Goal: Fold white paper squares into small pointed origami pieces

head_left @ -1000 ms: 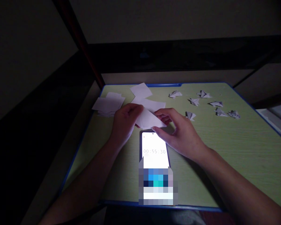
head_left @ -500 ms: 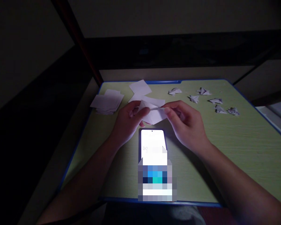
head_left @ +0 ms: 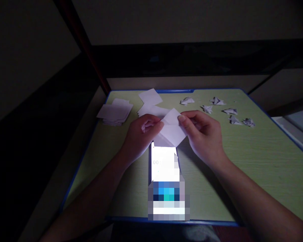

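Note:
A small white sheet of paper [head_left: 173, 131] with crease lines is held up between both hands, its face toward me and one corner pointing up. My left hand [head_left: 144, 136] pinches its left side between thumb and fingers. On the right side, my right hand [head_left: 201, 136] grips the edge with the thumb in front. Below the sheet lies a lit phone [head_left: 164, 168] on the table; the paper's lower corner overlaps the phone's top end. Behind my hands are loose white sheets [head_left: 150, 97], partly hidden by the held one.
A stack of white paper [head_left: 114, 112] sits at the back left of the green table [head_left: 252, 168], which has a blue rim. Several folded paper figures [head_left: 217, 101] are scattered at the back right. White objects [head_left: 293, 131] stand beyond the right edge. The surroundings are dark.
The paper was folded over with a raised flap; now it is opened flatter, tilted toward me and a little lower. Both hands still hold its sides.

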Action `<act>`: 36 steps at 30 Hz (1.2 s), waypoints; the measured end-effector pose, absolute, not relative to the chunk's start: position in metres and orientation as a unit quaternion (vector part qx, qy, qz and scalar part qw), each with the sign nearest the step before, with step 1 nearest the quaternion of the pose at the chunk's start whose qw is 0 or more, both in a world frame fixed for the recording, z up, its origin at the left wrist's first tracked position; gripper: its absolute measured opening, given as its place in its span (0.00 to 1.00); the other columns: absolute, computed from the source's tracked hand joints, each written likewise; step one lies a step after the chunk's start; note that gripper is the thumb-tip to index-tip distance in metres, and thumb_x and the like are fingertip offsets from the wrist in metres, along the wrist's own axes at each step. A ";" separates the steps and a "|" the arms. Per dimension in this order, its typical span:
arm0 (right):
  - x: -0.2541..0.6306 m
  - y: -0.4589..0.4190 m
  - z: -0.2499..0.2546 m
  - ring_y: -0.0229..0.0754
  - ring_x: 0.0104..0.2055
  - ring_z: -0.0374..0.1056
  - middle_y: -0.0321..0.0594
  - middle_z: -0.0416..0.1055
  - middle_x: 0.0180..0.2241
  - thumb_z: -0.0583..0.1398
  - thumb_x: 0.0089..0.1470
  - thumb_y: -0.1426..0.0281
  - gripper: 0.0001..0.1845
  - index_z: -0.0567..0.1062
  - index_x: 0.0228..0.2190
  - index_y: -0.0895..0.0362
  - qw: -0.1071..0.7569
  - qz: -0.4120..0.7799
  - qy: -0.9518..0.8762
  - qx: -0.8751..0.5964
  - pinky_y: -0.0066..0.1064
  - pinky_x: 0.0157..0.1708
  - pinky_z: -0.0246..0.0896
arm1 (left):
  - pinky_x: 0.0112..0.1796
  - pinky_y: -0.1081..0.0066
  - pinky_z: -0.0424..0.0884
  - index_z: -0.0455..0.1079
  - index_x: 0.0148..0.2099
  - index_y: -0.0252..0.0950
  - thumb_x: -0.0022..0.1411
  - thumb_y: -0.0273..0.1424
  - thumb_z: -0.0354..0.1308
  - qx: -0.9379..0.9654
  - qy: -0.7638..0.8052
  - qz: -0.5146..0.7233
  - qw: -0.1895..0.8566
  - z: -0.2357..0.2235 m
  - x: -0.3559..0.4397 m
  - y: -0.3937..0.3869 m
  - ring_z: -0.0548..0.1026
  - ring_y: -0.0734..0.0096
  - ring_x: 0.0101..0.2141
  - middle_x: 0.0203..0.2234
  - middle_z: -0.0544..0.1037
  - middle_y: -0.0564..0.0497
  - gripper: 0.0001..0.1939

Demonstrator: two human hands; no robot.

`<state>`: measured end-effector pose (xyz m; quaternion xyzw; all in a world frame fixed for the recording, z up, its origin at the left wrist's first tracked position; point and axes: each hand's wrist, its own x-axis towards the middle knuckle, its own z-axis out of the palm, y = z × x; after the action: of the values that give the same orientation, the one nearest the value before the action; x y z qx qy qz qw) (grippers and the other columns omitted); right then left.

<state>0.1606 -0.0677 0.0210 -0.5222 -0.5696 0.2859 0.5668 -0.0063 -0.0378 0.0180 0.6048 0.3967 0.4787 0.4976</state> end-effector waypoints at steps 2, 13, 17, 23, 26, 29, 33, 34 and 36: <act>0.159 -0.067 0.022 0.37 0.27 0.66 0.37 0.73 0.27 0.65 0.51 0.63 0.09 0.75 0.31 0.56 0.581 0.321 -0.544 -0.513 0.29 0.25 0.60 | 0.31 0.73 0.71 0.69 0.29 0.36 0.52 0.30 0.61 0.600 0.406 0.494 0.481 0.016 -0.005 -0.038 0.76 0.71 0.30 0.25 0.77 0.52 0.05; 0.152 -0.068 0.017 0.38 0.29 0.68 0.34 0.70 0.25 0.66 0.45 0.70 0.10 0.70 0.29 0.56 0.539 0.456 -0.528 -0.472 0.33 0.30 0.66 | 0.18 0.76 0.65 0.66 0.32 0.38 0.52 0.31 0.60 0.554 0.448 0.530 0.459 0.019 -0.004 -0.037 0.72 0.73 0.21 0.20 0.72 0.55 0.05; 0.154 -0.069 0.020 0.38 0.27 0.66 0.33 0.66 0.23 0.63 0.47 0.72 0.06 0.69 0.26 0.56 0.521 0.434 -0.544 -0.494 0.32 0.27 0.63 | 0.18 0.76 0.65 0.67 0.34 0.38 0.52 0.30 0.59 0.580 0.434 0.498 0.477 0.019 -0.002 -0.039 0.71 0.75 0.21 0.21 0.73 0.55 0.05; 0.155 -0.068 0.021 0.37 0.25 0.64 0.34 0.68 0.23 0.62 0.48 0.71 0.03 0.72 0.27 0.57 0.548 0.440 -0.515 -0.491 0.31 0.25 0.58 | 0.19 0.75 0.65 0.67 0.27 0.37 0.53 0.31 0.58 0.604 0.418 0.484 0.476 0.018 -0.003 -0.040 0.72 0.74 0.22 0.21 0.74 0.53 0.05; 0.156 -0.067 0.020 0.37 0.25 0.64 0.34 0.68 0.23 0.62 0.49 0.71 0.03 0.73 0.27 0.57 0.568 0.437 -0.503 -0.483 0.31 0.25 0.57 | 0.20 0.74 0.66 0.67 0.26 0.37 0.52 0.31 0.58 0.608 0.411 0.470 0.490 0.019 -0.002 -0.040 0.73 0.73 0.22 0.19 0.73 0.53 0.05; 0.157 -0.067 0.019 0.36 0.25 0.64 0.34 0.69 0.24 0.62 0.49 0.70 0.03 0.73 0.27 0.56 0.576 0.439 -0.496 -0.479 0.30 0.25 0.57 | 0.20 0.74 0.67 0.67 0.27 0.37 0.53 0.31 0.58 0.607 0.413 0.472 0.489 0.019 -0.002 -0.040 0.73 0.73 0.21 0.18 0.72 0.54 0.05; 0.155 -0.068 0.019 0.36 0.24 0.63 0.34 0.70 0.23 0.63 0.48 0.70 0.03 0.73 0.27 0.57 0.569 0.436 -0.501 -0.486 0.29 0.23 0.56 | 0.19 0.77 0.68 0.65 0.25 0.38 0.53 0.30 0.58 0.601 0.423 0.499 0.459 0.017 -0.004 -0.037 0.71 0.76 0.18 0.16 0.70 0.56 0.06; 0.155 -0.068 0.019 0.35 0.23 0.63 0.34 0.70 0.23 0.63 0.47 0.71 0.03 0.74 0.27 0.57 0.568 0.429 -0.506 -0.488 0.29 0.23 0.57 | 0.18 0.78 0.68 0.64 0.25 0.38 0.53 0.30 0.58 0.597 0.423 0.503 0.459 0.016 -0.004 -0.036 0.70 0.76 0.18 0.15 0.69 0.57 0.07; 0.154 -0.069 0.019 0.35 0.23 0.63 0.33 0.70 0.22 0.63 0.47 0.71 0.03 0.74 0.28 0.58 0.570 0.408 -0.519 -0.489 0.28 0.22 0.56 | 0.17 0.79 0.68 0.64 0.25 0.37 0.53 0.30 0.57 0.583 0.425 0.504 0.475 0.015 -0.004 -0.036 0.70 0.77 0.17 0.15 0.68 0.57 0.07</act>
<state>0.1537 -0.0686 0.0187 -0.4895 -0.5189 0.4080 0.5698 -0.0044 -0.0356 0.0153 0.5831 0.4251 0.5038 0.4749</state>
